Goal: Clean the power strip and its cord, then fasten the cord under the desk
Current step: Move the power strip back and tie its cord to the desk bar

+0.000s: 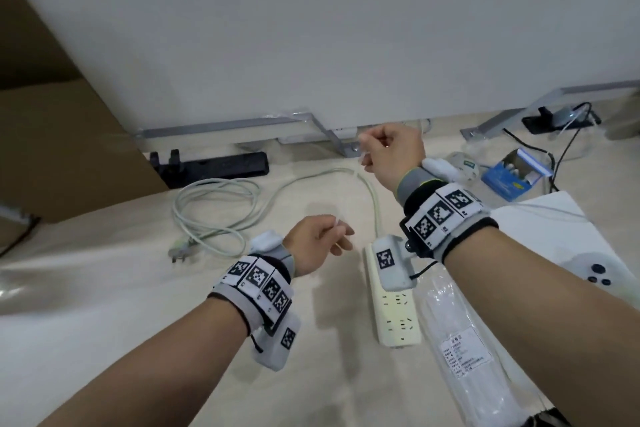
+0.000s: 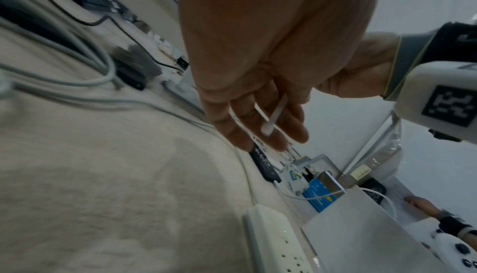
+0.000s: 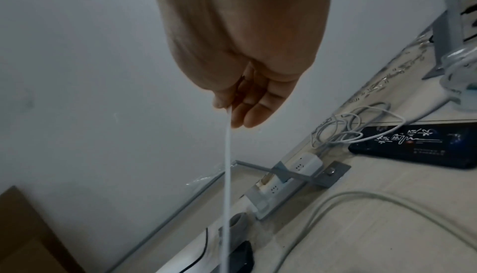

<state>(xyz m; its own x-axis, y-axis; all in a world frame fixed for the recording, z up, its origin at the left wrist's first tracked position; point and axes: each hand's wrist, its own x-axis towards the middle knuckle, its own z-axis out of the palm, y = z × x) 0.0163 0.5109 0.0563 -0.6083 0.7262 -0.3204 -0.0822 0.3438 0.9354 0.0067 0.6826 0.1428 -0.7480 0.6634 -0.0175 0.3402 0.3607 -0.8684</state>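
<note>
Both hands raised above the floor, pinching thin white plastic strips.

The right hand [image 1: 393, 152] pinches one long white strip [image 3: 227, 175]; the left hand [image 1: 317, 242] pinches another [image 2: 273, 117]. The cream rectangular power strip [image 1: 394, 308] lies on the floor between the forearms, below both grips, its pale cord [image 1: 221, 215] looped left.

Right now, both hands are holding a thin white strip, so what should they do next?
Probably lower the strip toward the cord and slip it underneath. The right hand and left hand each pinch an end in the air, while the cord lies loose on the floor.
</note>
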